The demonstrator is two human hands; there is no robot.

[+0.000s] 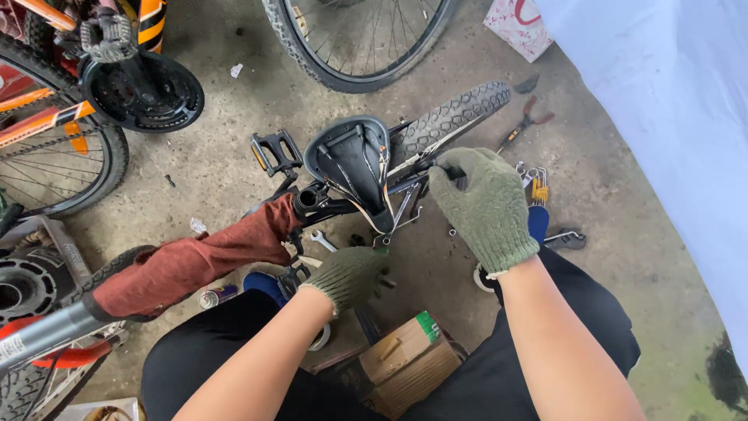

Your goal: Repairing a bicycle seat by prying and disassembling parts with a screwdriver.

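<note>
Gloved right hand (pixel 485 204) closed on the upturned bicycle's frame (pixel 405 187) beside the saddle (pixel 351 164), left hand (pixel 348 277) curled below near a spanner (pixel 321 240), contents hidden.

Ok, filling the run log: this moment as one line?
left hand: gloved, low under frame | right hand: gloved, gripping by rear tyre | saddle: upside down

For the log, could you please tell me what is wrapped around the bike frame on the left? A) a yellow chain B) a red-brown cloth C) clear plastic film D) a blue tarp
B: a red-brown cloth covers the frame tube beside the upturned saddle, just above the left hand.
</note>
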